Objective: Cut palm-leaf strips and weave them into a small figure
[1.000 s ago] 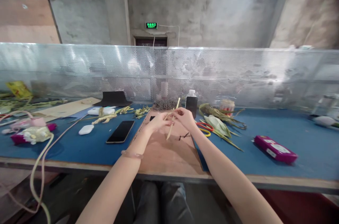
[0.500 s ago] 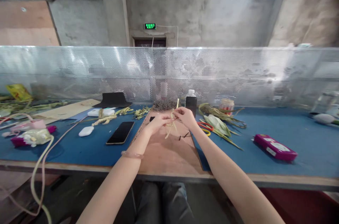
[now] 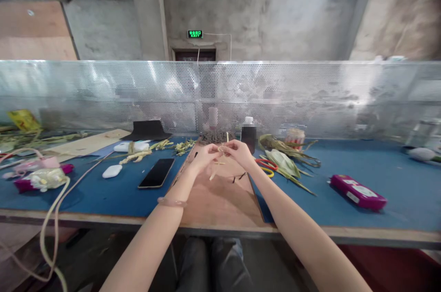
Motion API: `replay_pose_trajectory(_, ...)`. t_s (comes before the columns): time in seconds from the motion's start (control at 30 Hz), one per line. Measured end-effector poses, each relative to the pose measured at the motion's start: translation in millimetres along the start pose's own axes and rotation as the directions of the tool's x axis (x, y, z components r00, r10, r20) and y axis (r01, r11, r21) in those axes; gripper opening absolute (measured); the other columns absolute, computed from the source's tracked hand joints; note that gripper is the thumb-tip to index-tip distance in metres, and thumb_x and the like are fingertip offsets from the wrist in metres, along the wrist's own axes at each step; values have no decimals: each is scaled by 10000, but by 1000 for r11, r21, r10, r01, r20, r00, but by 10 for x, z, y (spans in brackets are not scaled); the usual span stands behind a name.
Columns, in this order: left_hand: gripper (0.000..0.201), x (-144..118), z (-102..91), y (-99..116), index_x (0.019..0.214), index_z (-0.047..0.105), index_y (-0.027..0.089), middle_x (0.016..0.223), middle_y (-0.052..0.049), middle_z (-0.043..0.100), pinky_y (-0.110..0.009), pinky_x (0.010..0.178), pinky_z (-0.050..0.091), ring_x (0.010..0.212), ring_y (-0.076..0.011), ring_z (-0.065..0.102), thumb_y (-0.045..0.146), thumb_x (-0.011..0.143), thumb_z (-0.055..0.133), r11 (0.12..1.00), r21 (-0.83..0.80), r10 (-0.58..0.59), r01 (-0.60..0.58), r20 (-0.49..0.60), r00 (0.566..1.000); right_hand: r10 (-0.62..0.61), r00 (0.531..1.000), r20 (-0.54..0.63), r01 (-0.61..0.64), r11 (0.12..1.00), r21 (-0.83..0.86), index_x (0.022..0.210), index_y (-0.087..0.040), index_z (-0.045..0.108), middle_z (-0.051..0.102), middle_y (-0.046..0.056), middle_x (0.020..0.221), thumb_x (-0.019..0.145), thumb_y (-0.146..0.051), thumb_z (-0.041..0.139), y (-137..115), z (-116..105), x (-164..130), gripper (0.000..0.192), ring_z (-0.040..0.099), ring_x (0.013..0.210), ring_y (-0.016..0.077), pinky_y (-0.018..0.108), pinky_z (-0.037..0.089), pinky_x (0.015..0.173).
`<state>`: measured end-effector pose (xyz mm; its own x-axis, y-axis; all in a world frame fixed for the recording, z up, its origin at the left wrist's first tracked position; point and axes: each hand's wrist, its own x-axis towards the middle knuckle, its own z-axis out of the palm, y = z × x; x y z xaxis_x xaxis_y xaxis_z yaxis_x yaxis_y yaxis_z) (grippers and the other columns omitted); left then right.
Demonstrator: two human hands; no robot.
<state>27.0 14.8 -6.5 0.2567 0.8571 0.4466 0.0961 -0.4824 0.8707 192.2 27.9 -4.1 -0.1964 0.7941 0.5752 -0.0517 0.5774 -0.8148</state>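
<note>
My left hand [image 3: 204,157] and my right hand [image 3: 238,152] meet above a brown wooden board [image 3: 220,195] in the middle of the blue table [image 3: 103,191]. Both pinch a thin pale straw strip [image 3: 220,151], bent between the fingertips, with one end sticking up and another hanging down toward the board. A pale bangle [image 3: 171,201] circles my left wrist. Small dark bits [image 3: 238,177] lie on the board just under my right hand.
A black phone [image 3: 156,172] and a white case [image 3: 112,171] lie left of the board. Scissors [image 3: 266,165], green leaves [image 3: 285,163], a dark bottle [image 3: 248,134] and a magenta box [image 3: 357,194] are to the right. A perforated metal screen [image 3: 310,99] backs the table.
The straw strip was long and straight a second ago; now it is folded shorter between my fingertips. My hands have stayed in nearly the same place.
</note>
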Motion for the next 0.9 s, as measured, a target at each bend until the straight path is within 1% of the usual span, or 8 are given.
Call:
replay_pose_trajectory(0.1, 291, 4, 18, -4, 828, 578, 130, 813, -36, 638, -302, 715, 493, 733, -140, 607, 343, 675, 705, 995, -99, -24, 26, 28, 999, 5, 1000, -1, -5, 999, -35, 811, -153, 628, 675, 30, 713, 669, -371, 692, -30, 2, -8, 268, 621, 626, 142, 288, 521, 633)
replay_pose_trajectory(0.17, 297, 15, 19, -19, 812, 562, 129, 795, -36, 640, -336, 722, 508, 710, -147, 617, 335, 664, 718, 990, -141, -24, 26, 18, 1000, -12, 1000, 22, 14, 996, -92, 850, -148, 637, 688, 46, 763, 693, -345, 676, -58, -3, -12, 255, 631, 676, 151, 294, 516, 666)
replay_pose_trajectory(0.27, 302, 28, 8, -45, 792, 547, 132, 760, -27, 633, -353, 704, 524, 680, -150, 621, 310, 640, 738, 985, -173, -24, 19, -30, 999, -24, 994, 109, 45, 980, -194, 937, -144, 643, 696, 61, 851, 723, -253, 645, -106, -16, -22, 240, 633, 730, 150, 294, 502, 707)
replay_pose_trajectory(0.37, 314, 33, -4, -61, 845, 538, 139, 796, -44, 648, -365, 692, 533, 694, -164, 634, 283, 648, 735, 978, -206, -33, 23, -44, 998, -13, 982, 190, 62, 965, -254, 1037, -144, 621, 687, 65, 904, 731, -163, 608, -137, -34, -33, 307, 621, 717, 134, 284, 496, 703)
replay_pose_trajectory(0.53, 350, 30, -17, -65, 962, 533, 149, 871, -69, 660, -352, 695, 532, 745, -179, 648, 224, 671, 712, 980, -197, -46, 37, -43, 998, -13, 969, 246, 81, 959, -270, 1122, -145, 579, 658, 52, 900, 727, -110, 560, -144, -65, -46, 396, 597, 735, 130, 284, 485, 716)
replay_pose_trajectory(0.67, 393, 27, -28, -54, 1040, 512, 171, 907, -75, 655, -343, 686, 534, 762, -184, 651, 215, 689, 685, 986, -168, -21, 10, -65, 998, 7, 960, 278, 61, 970, -236, 1180, -173, 535, 625, 50, 984, 697, -104, 565, -128, -64, -55, 489, 573, 770, 128, 280, 485, 716)
replay_pose_trajectory(0.77, 479, 23, -26, -29, 1124, 474, 196, 841, -43, 644, -324, 664, 535, 723, -172, 648, 206, 690, 675, 990, -138, 30, -40, -78, 997, -19, 960, 278, 93, 962, -255, 1209, -173, 498, 591, 65, 1040, 680, -139, 611, -93, -50, -51, 542, 556, 767, 126, 278, 487, 695)
replay_pose_trajectory(0.9, 593, 27, -21, -5, 1229, 418, 221, 659, 36, 583, -306, 642, 531, 623, -144, 623, 208, 692, 669, 990, -95, 93, -100, -78, 993, -87, 966, 245, 160, 942, -295, 1156, -180, 525, 566, 71, 1083, 703, -156, 599, -55, -44, -32, 460, 562, 807, 133, 287, 482, 715)
